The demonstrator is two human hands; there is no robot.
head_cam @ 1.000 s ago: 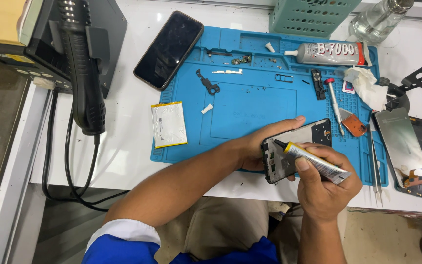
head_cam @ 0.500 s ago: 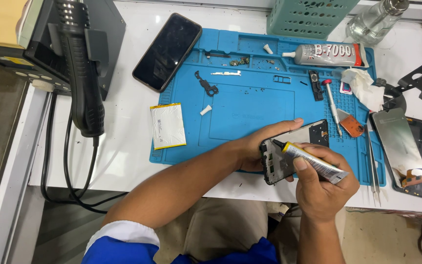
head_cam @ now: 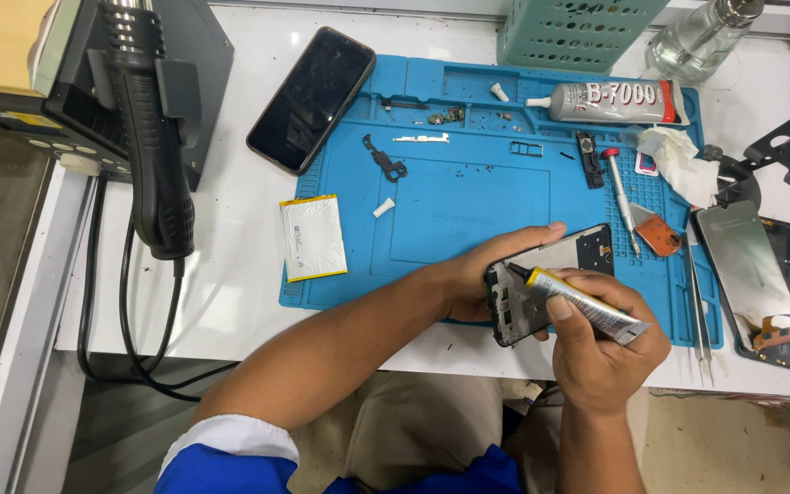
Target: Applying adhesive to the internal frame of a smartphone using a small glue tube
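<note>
An opened black phone frame [head_cam: 541,288], internals showing, lies tilted at the lower right of the frame. A small yellow-and-silver glue tube [head_cam: 582,304] slants across it, black nozzle touching its left edge.

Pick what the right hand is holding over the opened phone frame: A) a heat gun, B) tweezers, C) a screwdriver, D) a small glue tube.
D: the right hand grips a small glue tube with its dark nozzle tip on the opened phone frame, which the left hand steadies on the blue mat.
</note>
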